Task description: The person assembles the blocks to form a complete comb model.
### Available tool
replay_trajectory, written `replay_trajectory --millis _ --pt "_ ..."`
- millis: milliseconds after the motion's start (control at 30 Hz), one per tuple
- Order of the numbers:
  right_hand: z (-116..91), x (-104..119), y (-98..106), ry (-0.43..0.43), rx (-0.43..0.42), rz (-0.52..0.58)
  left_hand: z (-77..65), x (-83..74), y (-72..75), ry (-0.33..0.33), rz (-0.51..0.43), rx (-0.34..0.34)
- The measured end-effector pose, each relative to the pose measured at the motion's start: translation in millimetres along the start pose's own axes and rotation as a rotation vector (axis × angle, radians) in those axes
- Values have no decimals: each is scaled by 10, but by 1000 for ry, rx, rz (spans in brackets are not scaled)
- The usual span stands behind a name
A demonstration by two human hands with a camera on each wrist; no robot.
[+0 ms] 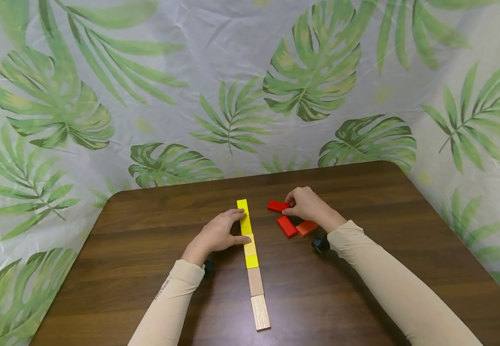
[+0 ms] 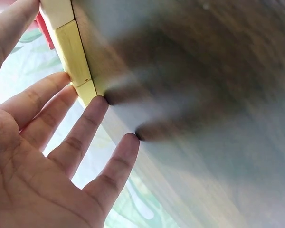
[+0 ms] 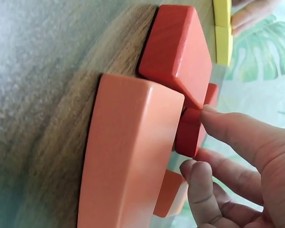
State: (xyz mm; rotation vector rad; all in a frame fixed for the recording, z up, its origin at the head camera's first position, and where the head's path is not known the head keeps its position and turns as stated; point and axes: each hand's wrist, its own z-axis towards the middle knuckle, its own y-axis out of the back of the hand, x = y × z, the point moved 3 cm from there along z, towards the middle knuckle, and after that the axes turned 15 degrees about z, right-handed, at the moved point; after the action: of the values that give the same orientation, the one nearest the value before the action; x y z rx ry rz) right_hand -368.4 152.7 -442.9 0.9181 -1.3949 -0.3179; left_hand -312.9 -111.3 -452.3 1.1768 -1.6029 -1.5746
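Right hand (image 1: 311, 205) pinching a red block (image 1: 275, 205), left hand (image 1: 219, 232) spread.
From my remote post, I see it held by its right end, probably for control; left fingertips touch the block row (image 1: 251, 261), seemingly steadying it. Right of that, on the near side, lie a second red block (image 1: 286, 226) and an orange block (image 1: 306, 228).

Yellow is being shown by the row's far blocks (image 1: 246, 226), red and orange by loose blocks (image 1: 286, 227), green leaf print by pale cloth (image 1: 237, 53).
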Motion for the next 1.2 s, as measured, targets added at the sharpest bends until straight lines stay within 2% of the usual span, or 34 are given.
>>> replay_trajectory --millis 333,967,1200 --pt "112 21 -14 -4 3 -49 9 29 -20 -2 17 -4" --pt "190 26 -5 58 45 -70 -20 20 -15 -7 24 -14" --pt "283 42 28 100 60 -65 -5 17 -40 -9 44 23"
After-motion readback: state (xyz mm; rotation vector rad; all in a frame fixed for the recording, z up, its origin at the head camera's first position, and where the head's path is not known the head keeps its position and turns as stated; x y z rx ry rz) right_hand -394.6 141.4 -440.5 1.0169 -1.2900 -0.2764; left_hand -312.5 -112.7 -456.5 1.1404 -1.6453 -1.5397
